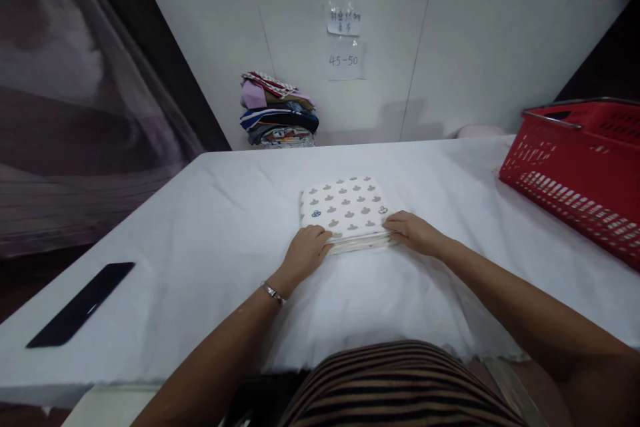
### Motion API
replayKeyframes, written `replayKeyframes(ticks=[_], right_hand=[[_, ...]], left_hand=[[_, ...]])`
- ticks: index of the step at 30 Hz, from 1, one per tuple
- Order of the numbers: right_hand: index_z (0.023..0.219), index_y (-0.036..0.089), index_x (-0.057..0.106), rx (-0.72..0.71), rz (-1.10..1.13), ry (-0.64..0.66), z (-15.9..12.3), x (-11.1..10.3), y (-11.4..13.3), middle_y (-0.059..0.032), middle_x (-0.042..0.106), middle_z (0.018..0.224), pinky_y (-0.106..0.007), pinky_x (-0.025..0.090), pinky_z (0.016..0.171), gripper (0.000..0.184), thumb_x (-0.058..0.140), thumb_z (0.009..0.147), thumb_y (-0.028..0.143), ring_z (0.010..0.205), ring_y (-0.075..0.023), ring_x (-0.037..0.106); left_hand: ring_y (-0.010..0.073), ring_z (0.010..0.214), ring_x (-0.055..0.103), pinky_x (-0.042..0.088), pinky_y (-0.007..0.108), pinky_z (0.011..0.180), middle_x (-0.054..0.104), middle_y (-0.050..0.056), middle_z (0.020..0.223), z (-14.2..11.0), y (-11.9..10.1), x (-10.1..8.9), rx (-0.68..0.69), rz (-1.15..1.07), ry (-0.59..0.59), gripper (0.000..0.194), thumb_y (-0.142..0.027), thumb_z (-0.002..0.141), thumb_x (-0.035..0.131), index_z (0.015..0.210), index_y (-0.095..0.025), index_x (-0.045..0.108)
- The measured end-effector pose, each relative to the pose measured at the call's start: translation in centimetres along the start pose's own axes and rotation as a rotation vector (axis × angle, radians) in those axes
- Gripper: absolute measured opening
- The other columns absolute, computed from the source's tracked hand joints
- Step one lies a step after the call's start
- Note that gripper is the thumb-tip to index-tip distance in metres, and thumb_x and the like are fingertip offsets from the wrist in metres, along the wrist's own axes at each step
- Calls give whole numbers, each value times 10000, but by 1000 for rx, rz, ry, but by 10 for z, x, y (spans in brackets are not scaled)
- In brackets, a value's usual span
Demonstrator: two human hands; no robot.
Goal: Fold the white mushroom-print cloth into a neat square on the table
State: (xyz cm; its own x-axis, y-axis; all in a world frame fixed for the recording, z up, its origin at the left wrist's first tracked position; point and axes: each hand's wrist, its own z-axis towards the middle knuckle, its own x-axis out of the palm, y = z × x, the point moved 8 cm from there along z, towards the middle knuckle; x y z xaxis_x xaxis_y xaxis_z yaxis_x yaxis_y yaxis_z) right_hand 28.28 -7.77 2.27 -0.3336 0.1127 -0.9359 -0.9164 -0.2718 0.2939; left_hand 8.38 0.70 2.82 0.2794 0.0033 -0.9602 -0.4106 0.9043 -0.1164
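A folded white cloth point(345, 207) with rows of grey printed shapes and a small blue one lies flat on the white-covered table point(225, 227). Its near edge shows several stacked layers. My left hand point(307, 250) grips the near left corner, fingers on top and thumb at the front edge. At the near right corner my right hand point(413, 230) pinches the layers the same way. The undersides of both thumbs are partly hidden.
A red plastic basket point(580, 180) with a metal handle stands at the table's right side. A dark flat phone-like slab point(83, 303) lies at the left. Behind the far edge rises a pile of folded clothes point(280, 110), near paper signs point(346, 60) on the wall.
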Motion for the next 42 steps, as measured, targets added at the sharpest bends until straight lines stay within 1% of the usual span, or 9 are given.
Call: replayKeyframes(ticks=[13, 19, 22, 27, 30, 32, 36, 39, 42], right_hand=[[1137, 224, 601, -34, -108, -84, -18, 17, -1, -93, 623, 1096, -410, 388, 901, 348, 354, 903, 151, 1010, -227, 539], [1097, 204, 615, -58, -66, -170, -19, 7, 8, -111, 638, 1066, -439, 419, 866, 314, 370, 902, 174, 987, -235, 554], [1055, 210, 629, -27, -47, -192, -16, -2, 17, -106, 640, 1060, -446, 421, 879, 259, 452, 866, 207, 984, -242, 565], [1151, 200, 592, 28, 10, -293, 15, -17, 37, -121, 594, 1197, -440, 392, 969, 312, 457, 884, 290, 1114, -248, 525], [1262, 166, 522, 46, 71, -273, 53, -11, 50, -139, 489, 1349, -444, 315, 1052, 412, 431, 904, 349, 1273, -257, 402], [1328, 144, 456, 78, 114, -224, 78, -3, 52, -150, 387, 1432, -444, 277, 1075, 493, 433, 901, 390, 1346, -268, 294], [1406, 90, 335, 245, 86, -95, 99, 15, 22, -180, 256, 1491, -455, 182, 1104, 646, 431, 892, 469, 1391, -294, 161], [1417, 67, 308, 436, 8, 1, 85, 30, -18, -189, 222, 1500, -479, 126, 1104, 726, 391, 882, 551, 1395, -298, 140], [1427, 70, 288, 457, -33, 13, 73, 37, -32, -169, 193, 1513, -455, 93, 1111, 746, 336, 886, 582, 1404, -267, 110]], left_hand=[[225, 899, 529, 422, 371, 787, 592, 79, 937, -4, -8, 5, 63, 122, 0, 149, -172, 866, 448, 945, -177, 573], [237, 1026, 513, 417, 384, 866, 580, 91, 1095, -8, -9, -2, 48, 35, -85, 265, -290, 902, 468, 1137, -194, 541], [224, 974, 535, 434, 373, 838, 603, 72, 1034, -10, -11, 3, 43, 8, -81, 230, -266, 904, 464, 1103, -220, 571], [211, 904, 547, 446, 355, 790, 622, 61, 957, -6, -12, -3, 35, -39, -77, 197, -265, 889, 480, 1019, -211, 618], [179, 857, 568, 455, 314, 758, 637, 34, 896, 7, -2, -8, -43, -100, -38, 266, -348, 924, 411, 906, -227, 647], [174, 967, 569, 448, 310, 835, 644, 35, 1012, 18, 8, -9, -123, -113, -51, 322, -363, 943, 352, 963, -232, 646], [255, 1313, 348, 288, 435, 1061, 437, 99, 1401, 28, 23, 15, -251, -13, 41, 434, -371, 919, 380, 1292, -178, 486], [251, 1381, 220, 207, 465, 1102, 308, 85, 1480, 25, 25, 36, -267, -1, 143, 509, -395, 936, 316, 1393, -176, 363], [237, 1391, 191, 181, 455, 1116, 275, 68, 1493, 21, 24, 41, -257, 2, 152, 523, -404, 941, 290, 1413, -181, 333]])
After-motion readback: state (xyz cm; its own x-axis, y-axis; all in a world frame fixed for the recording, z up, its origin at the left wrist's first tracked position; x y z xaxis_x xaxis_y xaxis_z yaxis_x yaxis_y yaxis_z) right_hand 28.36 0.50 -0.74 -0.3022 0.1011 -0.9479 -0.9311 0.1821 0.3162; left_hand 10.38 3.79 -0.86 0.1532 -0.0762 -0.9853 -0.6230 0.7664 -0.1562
